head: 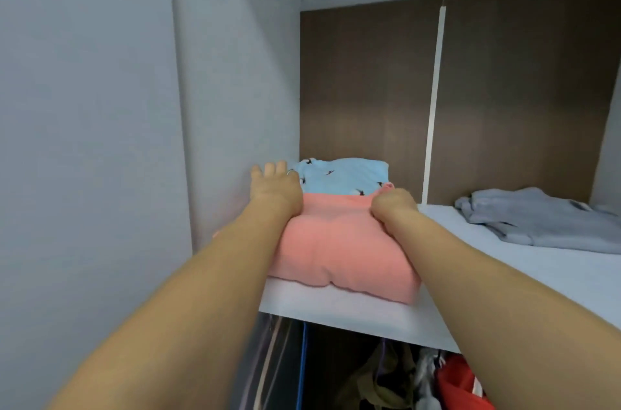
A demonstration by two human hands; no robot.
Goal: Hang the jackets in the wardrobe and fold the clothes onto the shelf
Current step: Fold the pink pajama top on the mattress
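Observation:
A folded pink garment (339,251) lies on the white wardrobe shelf (336,310), near its front left corner. Behind it sits a folded light blue garment (342,176) with small dark bird prints. My left hand (274,189) rests on the pink garment's far left corner with fingers stretched forward beside the wardrobe's side wall. At the far right corner my right hand (391,204) has its fingers curled down over the pink fabric's edge, gripping it.
A loosely laid grey garment (541,218) occupies the shelf's right side. A white vertical strip (435,107) divides the brown back panel. Below the shelf hang clothes, among them an olive one (383,379) and a red one (460,382).

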